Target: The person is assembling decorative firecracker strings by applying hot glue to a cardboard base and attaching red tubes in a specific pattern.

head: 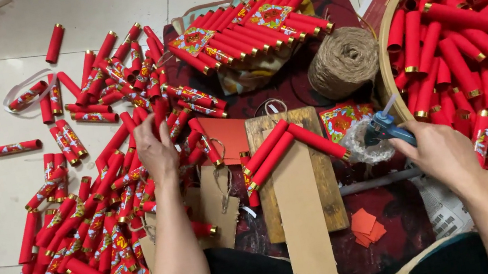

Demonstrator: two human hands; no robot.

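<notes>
My left hand (157, 151) reaches into a big heap of red paper tubes with gold ends (102, 202) on the floor, its fingers closing around one tube. My right hand (444, 152) grips a blue glue gun (386, 127), nozzle pointing up-left. Between the hands lies a wooden board (295, 168) with a cardboard strip (307, 239) on it. Three red tubes (288, 142) rest on the board in an inverted V.
A round bamboo basket (384, 52) at right is full of red tubes. A ball of jute twine (343, 61) sits behind the board. Finished tube arrangements (248, 28) lie at the back. Small red paper squares (364, 226) and cardboard pieces (217, 195) lie near me.
</notes>
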